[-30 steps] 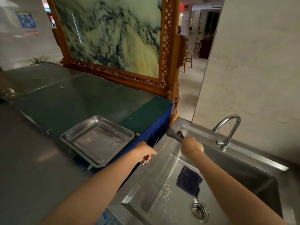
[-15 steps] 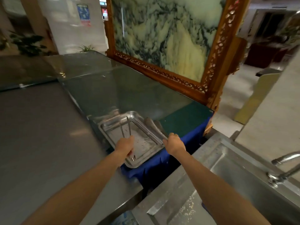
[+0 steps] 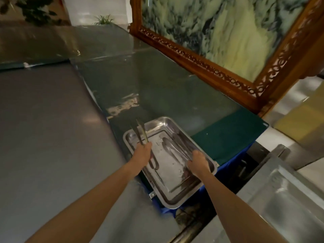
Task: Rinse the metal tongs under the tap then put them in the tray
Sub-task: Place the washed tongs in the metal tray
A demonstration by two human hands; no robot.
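One pair of metal tongs [image 3: 140, 133] is gripped in the left hand [image 3: 142, 155], closed around its middle; the tips are pointed away from the person and reach past the far rim of the tray [image 3: 177, 201], while the looped end [image 3: 153, 164] is seen below the hand, over the tray floor. A second pair of tongs [image 3: 172, 149] is laid in the tray just beyond the right hand [image 3: 199, 163], whose fingers are curled down at that pair's near end; whether it is pinched or merely touched cannot be told.

The placing step is judged to be nearly finished. A slip could be caused by wet metal: if the left pair is released while tilted, it may be tipped over the rim onto the counter [image 3: 52, 137] to the left of the left hand. The tray's near corner appears to overhang the blue cloth edge [image 3: 163, 209], so a downward push there could tilt it.
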